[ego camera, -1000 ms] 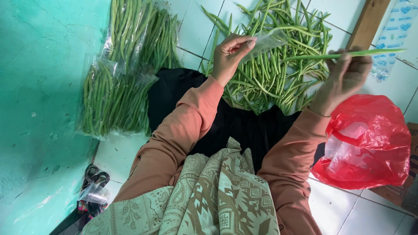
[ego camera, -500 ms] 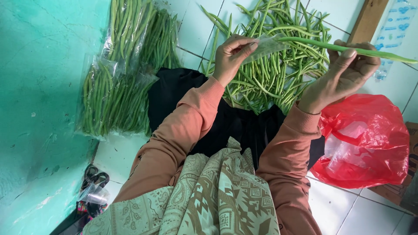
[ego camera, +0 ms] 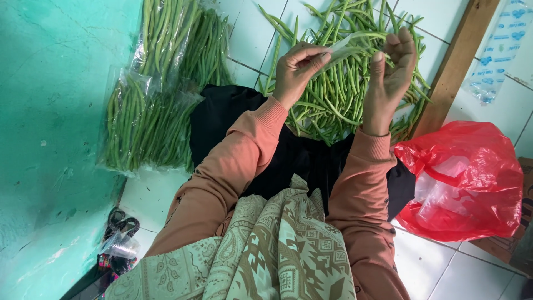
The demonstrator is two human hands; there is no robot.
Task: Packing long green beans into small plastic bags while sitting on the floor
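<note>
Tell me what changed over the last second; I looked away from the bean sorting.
The right hand moved in toward the left hand, and the long green bean it held out to the right no longer sticks out. Both now pinch a small clear plastic bag. The loose bean pile, bagged beans and red bag stayed put.

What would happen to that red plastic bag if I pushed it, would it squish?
Probably yes. The red plastic bag looks thin and crinkled, with soft folds, so it would likely dent and crumple rather than slide stiffly. It seems puffed up and mostly loose, so it is probably light. It lies slumped on the tiled floor, unlikely to roll.
</note>
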